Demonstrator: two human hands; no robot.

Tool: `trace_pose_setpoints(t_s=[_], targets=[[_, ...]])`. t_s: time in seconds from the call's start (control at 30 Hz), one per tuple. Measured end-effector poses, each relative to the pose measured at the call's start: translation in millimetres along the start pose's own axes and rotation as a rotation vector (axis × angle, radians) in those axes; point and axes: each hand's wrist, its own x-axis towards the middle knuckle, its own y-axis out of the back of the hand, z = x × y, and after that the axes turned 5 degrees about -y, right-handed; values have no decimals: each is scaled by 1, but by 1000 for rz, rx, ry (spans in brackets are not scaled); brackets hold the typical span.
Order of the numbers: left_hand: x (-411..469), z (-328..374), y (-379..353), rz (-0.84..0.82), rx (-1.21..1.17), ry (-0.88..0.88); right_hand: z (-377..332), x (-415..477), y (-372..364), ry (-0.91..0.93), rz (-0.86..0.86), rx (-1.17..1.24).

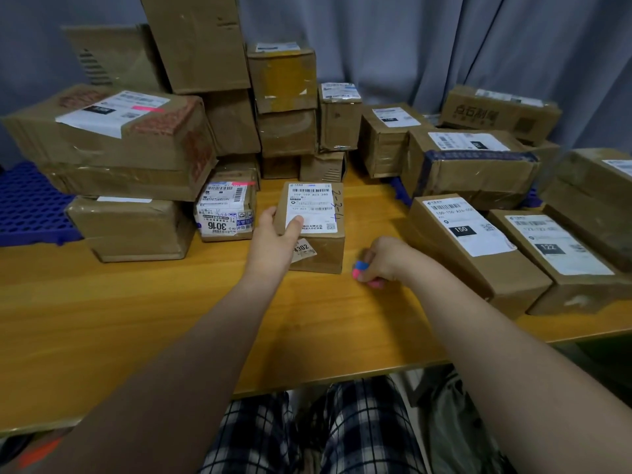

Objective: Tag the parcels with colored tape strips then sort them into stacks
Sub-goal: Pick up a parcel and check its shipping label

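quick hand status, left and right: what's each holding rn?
Left hand: grips the small parcel by its left edge, thumb on top.
Right hand: fingers curled round the blue and pink tape.

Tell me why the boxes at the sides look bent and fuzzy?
Head view: the wide-angle lens bows the table edge and tilts the blurry far-right parcel; the middle parcel has a sharp label; the right hand holding colored tape looks smeared; dim light, no glare.

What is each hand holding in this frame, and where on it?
The left hand grips the small centre parcel at its near left edge, thumb on the label. The right hand curls round blue and pink tape.
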Motion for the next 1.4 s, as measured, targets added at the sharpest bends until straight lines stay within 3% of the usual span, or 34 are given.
trace_pose_setpoints(t_s=[0.17, 0.3, 0.4, 0.5, 0.8, 1.4], targets=[[8, 4, 0, 71, 250, -67, 7, -19, 17, 161, 236, 813], [6, 26, 4, 116, 396, -342, -11, -36, 33, 318, 184, 1057], [-1, 45, 4, 99, 421, -659, -24, -40, 33, 364, 88, 1094], [-7, 56, 4, 22, 541, -839, -31, -44, 30, 423, -20, 1158], [0, 58, 19, -136, 613, -811, -34, -45, 21, 431, -72, 1227], [-3, 61, 17, -131, 607, -788, -38, -52, 24, 507, 62, 1042]])
